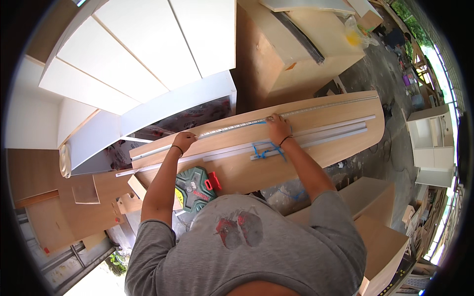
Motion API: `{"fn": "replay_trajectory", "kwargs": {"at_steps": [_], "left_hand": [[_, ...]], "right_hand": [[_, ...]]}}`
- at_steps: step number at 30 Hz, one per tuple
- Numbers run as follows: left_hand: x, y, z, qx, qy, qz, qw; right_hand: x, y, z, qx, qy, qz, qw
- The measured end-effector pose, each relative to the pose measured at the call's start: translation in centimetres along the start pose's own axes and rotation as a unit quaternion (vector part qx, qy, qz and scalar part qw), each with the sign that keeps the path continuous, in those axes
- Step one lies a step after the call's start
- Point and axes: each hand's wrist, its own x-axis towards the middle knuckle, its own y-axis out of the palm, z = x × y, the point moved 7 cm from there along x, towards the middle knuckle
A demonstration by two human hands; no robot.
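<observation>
A: What is the person doing?

B: Both hands press a long metal ruler (276, 114) flat on a big wooden board (340, 135). The board lies across the work spot in front of the person. The ruler runs along its far edge.

A: Where are the hands?

B: The left hand (184, 141) sits on the ruler's near end, fingers curled down on it. The right hand (278, 127) is farther along, fingers close together and pushing on the ruler. I can't tell if it holds a pencil.

A: So which step is this?

B: I think it's lining up the ruler to mark a straight line. Next, the ruler must not slip, so both hands need to press hard.

A: What else is there?

B: White strips (316, 135), a blue cord (266, 149) and a green saw (196, 188) near the person's body.
</observation>
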Motion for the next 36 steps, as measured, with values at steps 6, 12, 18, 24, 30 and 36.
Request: {"fn": "replay_trajectory", "kwargs": {"at_steps": [6,12,18,24,30,36], "left_hand": [[-0.6,-0.2,-0.5,0.013,0.001,-0.004,1.0],[-1.3,-2.0,-2.9,-0.011,0.039,-0.045,0.998],[-2.4,-3.9,-5.2,0.011,0.057,-0.077,0.995],[-3.2,-4.7,-7.3,0.007,0.081,-0.085,0.993],[-3.3,-5.0,-8.5,0.008,0.096,-0.081,0.992],[-3.4,-5.3,-8.5,0.007,0.111,-0.081,0.991]], "right_hand": [[1.2,-0.8,1.0,-0.042,0.084,0.073,0.993],[-0.8,1.0,-0.7,0.106,0.103,-0.133,0.98],[-1.3,0.3,0.5,0.083,0.139,-0.14,0.977],[-1.7,3.9,4.7,0.353,0.193,-0.068,0.913],[-3.3,1.9,5.5,0.252,0.199,-0.267,0.909],[-4.4,5.6,9.5,0.68,0.356,0.049,0.639]]}}
